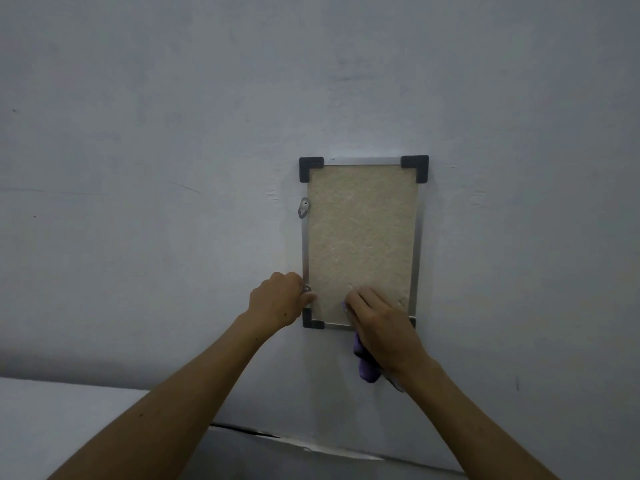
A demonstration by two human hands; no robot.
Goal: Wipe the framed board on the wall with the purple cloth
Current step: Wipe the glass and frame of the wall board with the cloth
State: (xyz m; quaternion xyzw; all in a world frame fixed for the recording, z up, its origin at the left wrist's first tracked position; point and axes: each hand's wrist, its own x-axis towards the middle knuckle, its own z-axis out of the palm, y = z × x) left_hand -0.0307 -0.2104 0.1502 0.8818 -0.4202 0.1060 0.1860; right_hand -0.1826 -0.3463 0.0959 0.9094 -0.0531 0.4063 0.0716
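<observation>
A beige framed board with a thin metal frame and black corner caps hangs upright on the grey wall. My right hand presses the purple cloth against the board's lower right part; most of the cloth hangs below my palm. My left hand grips the frame's left edge just above the lower left corner cap, thumb on the board. The lower right corner cap is mostly hidden behind my right hand.
A small metal hanger clip sticks out from the frame's left edge. A pale flat surface lies at the lower left. A crack with peeling paint runs along the wall's base below the board.
</observation>
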